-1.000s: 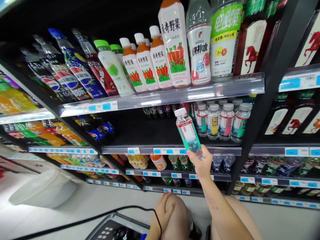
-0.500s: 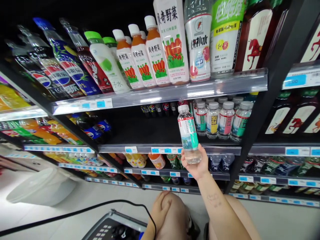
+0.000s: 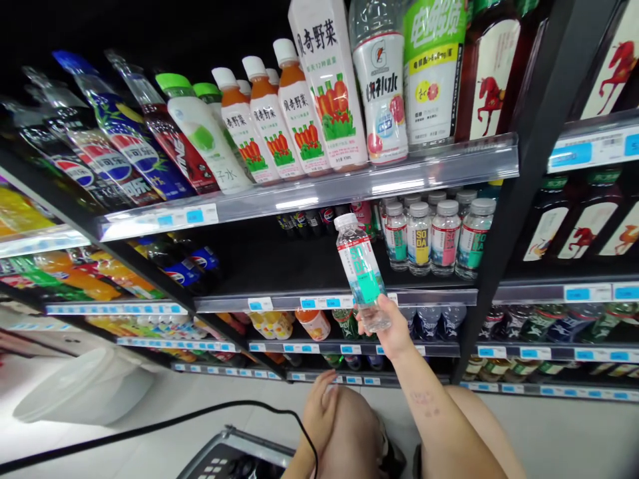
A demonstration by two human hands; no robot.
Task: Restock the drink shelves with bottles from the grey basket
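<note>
My right hand (image 3: 392,327) is closed around the lower end of a clear soda water bottle (image 3: 360,269) with a white cap and a green-and-white SODA label. The bottle leans to the left, in front of the middle shelf. Behind it and to its right stand several similar soda water bottles (image 3: 432,238) with green, yellow and pink labels. My left hand (image 3: 320,412) rests on my knee with its fingers loosely stretched out, and nothing shows in it.
Overhead, the upper shelf (image 3: 309,188) carries juice, cola and sports drink bottles. Lower shelves hold more drinks behind price tags. A black basket (image 3: 224,456) with dark items sits on the floor, near a black cable (image 3: 200,417). A large whitish tub (image 3: 84,389) stands at the left.
My right hand has turned the soda water bottle and tipped it further left, so the green SODA lettering now faces me more fully. My left hand has stayed on the knee.
</note>
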